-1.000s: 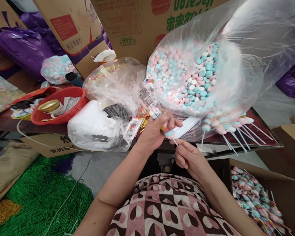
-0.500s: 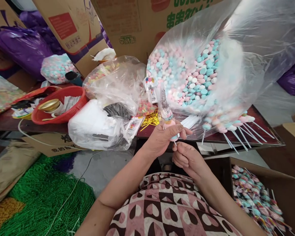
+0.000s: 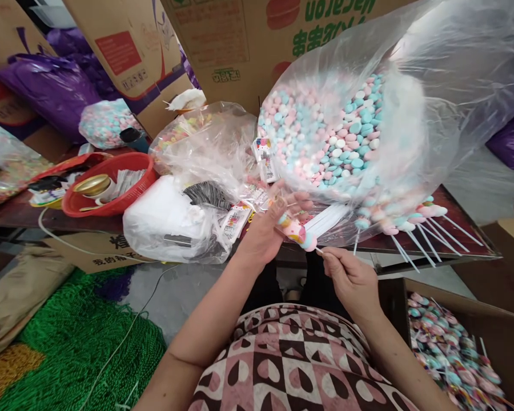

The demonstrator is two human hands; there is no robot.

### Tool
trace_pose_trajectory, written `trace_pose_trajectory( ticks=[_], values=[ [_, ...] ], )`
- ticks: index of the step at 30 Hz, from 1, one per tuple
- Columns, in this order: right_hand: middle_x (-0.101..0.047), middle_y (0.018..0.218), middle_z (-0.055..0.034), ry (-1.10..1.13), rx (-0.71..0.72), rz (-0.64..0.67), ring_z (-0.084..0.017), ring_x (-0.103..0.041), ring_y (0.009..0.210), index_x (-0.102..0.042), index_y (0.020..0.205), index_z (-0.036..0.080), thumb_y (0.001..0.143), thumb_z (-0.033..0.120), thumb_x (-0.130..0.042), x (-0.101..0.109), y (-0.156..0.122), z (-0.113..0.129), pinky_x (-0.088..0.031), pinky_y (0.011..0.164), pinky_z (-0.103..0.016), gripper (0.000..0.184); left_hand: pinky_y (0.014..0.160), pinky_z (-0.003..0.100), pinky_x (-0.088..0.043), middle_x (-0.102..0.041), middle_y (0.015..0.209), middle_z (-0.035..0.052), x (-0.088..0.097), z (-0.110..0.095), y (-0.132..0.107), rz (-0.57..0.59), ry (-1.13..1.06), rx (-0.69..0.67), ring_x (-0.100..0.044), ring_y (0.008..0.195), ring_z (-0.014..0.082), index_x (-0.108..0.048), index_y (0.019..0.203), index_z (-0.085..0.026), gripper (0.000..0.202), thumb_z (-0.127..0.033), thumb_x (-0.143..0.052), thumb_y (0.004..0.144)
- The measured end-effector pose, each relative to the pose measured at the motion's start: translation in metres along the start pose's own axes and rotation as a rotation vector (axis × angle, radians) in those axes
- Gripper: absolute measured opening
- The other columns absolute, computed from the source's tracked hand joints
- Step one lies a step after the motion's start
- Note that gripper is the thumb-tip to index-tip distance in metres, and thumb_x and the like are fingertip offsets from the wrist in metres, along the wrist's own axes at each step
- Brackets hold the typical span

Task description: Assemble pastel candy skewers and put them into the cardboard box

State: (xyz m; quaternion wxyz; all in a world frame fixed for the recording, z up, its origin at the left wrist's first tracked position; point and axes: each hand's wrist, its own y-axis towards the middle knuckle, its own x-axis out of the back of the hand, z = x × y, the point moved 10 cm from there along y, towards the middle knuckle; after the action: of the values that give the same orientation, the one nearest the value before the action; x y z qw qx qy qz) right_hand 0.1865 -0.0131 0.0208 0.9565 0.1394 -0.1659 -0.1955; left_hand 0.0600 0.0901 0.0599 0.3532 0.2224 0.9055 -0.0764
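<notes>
A wrapped marshmallow skewer (image 3: 296, 233), pink, blue and white under clear printed film, slants in front of me. My right hand (image 3: 353, 279) pinches its thin white stick near the lower end. Against the upper, wrapped part rests my left hand (image 3: 268, 231), its fingers spread and somewhat blurred. Just behind lie loose white sticks (image 3: 332, 220). A stack of printed wrappers (image 3: 264, 160) stands beyond my left fingers. To the right, several unwrapped marshmallow skewers (image 3: 405, 220) lie with their sticks over the table edge.
A big clear bag of marshmallows (image 3: 346, 131) fills the table's back right. Leftward are a bag of white material (image 3: 154, 217) and a red basket (image 3: 81, 200). A cardboard box (image 3: 396, 302) with wrapped skewers stands low right. Green stringy material (image 3: 111, 337) covers the floor at left.
The skewer has tilted from nearly upright to slanting, its stick end toward the right. My right hand has moved right with the stick; my left fingers have spread from around the marshmallows.
</notes>
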Motion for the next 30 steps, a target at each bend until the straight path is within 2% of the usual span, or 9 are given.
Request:
trace_pose_trajectory(
  ticks=[4,10,13,16,19,21,23,25,30],
  values=[
    [-0.066,0.067,-0.0003,-0.187,0.156,-0.061,-0.014,-0.057,0.057,-0.070,0.092,0.021,0.090,0.028,-0.059,0.010,0.001,0.019,-0.045,0.057,-0.027,0.013,0.079,0.031,-0.053,-0.062,0.065,-0.0032,0.010,-0.011,0.009,-0.114,-0.048,-0.056,-0.068,0.069,0.0138,-0.066,0.087,-0.020,0.021,-0.039,-0.070,0.082],
    [-0.066,0.069,-0.0013,-0.225,0.159,-0.088,-0.015,-0.059,0.062,-0.070,0.084,0.022,0.090,0.029,-0.059,0.015,-0.001,0.021,-0.046,0.061,-0.028,0.014,0.078,0.032,-0.055,-0.058,0.061,-0.0028,0.007,-0.005,0.012,-0.121,-0.138,-0.032,-0.065,0.062,0.0126,-0.065,0.085,-0.020,0.030,-0.045,-0.051,0.094],
    [-0.066,0.069,-0.0014,-0.129,0.029,-0.033,-0.014,-0.056,0.059,-0.071,0.085,0.022,0.090,0.036,-0.058,0.013,-0.004,0.005,-0.044,0.056,-0.027,0.019,0.077,0.032,-0.055,-0.056,0.058,-0.0027,0.005,-0.006,0.013,-0.081,-0.129,-0.021,-0.064,0.060,0.0130,-0.066,0.086,-0.020,0.034,-0.047,-0.046,0.095],
    [-0.061,0.064,-0.0002,0.076,-0.186,0.121,-0.011,-0.046,0.050,-0.071,0.083,0.021,0.089,0.047,-0.058,0.000,-0.008,-0.017,-0.036,0.047,-0.024,0.029,0.077,0.033,-0.055,-0.056,0.057,-0.0025,0.004,-0.008,0.013,-0.044,-0.116,-0.024,-0.063,0.059,0.0131,-0.067,0.089,-0.020,0.035,-0.049,-0.046,0.095],
    [-0.056,0.060,0.0004,0.200,-0.362,0.252,-0.008,-0.039,0.046,-0.071,0.078,0.019,0.086,0.054,-0.060,-0.010,-0.013,-0.030,-0.029,0.041,-0.023,0.037,0.078,0.035,-0.055,-0.061,0.062,-0.0016,0.001,-0.009,0.010,0.011,-0.083,-0.025,-0.067,0.065,0.0157,-0.067,0.094,-0.021,0.031,-0.049,-0.055,0.090],
    [-0.056,0.058,0.0003,0.190,-0.400,0.280,-0.008,-0.037,0.045,-0.071,0.076,0.018,0.083,0.055,-0.063,-0.008,-0.012,-0.033,-0.027,0.040,-0.022,0.038,0.079,0.036,-0.055,-0.064,0.068,-0.0011,-0.003,-0.008,0.006,0.050,-0.038,-0.021,-0.069,0.071,0.0181,-0.066,0.100,-0.021,0.029,-0.045,-0.066,0.083],
    [-0.057,0.058,0.0000,0.158,-0.375,0.218,-0.008,-0.038,0.044,-0.072,0.077,0.018,0.083,0.054,-0.064,0.000,-0.009,-0.034,-0.028,0.040,-0.023,0.037,0.080,0.036,-0.055,-0.067,0.072,-0.0016,-0.003,-0.007,0.003,0.050,0.008,-0.016,-0.070,0.075,0.0191,-0.065,0.105,-0.023,0.033,-0.038,-0.074,0.077],
    [-0.056,0.056,0.0012,0.139,-0.306,0.103,-0.009,-0.042,0.045,-0.074,0.082,0.019,0.083,0.051,-0.065,0.011,-0.006,-0.030,-0.032,0.043,-0.024,0.033,0.083,0.036,-0.054,-0.068,0.075,-0.0017,0.003,-0.005,0.003,-0.017,0.018,-0.019,-0.070,0.078,0.0186,-0.065,0.104,-0.023,0.032,-0.033,-0.076,0.076],
    [-0.063,0.062,0.0016,0.017,-0.108,-0.033,-0.014,-0.056,0.057,-0.074,0.086,0.023,0.085,0.037,-0.067,0.020,-0.004,-0.010,-0.045,0.058,-0.028,0.015,0.082,0.034,-0.054,-0.069,0.076,0.0012,0.026,0.012,0.006,-0.235,-0.102,0.049,-0.070,0.079,0.0175,-0.066,0.091,-0.018,0.017,-0.035,-0.064,0.087]
  ],
)
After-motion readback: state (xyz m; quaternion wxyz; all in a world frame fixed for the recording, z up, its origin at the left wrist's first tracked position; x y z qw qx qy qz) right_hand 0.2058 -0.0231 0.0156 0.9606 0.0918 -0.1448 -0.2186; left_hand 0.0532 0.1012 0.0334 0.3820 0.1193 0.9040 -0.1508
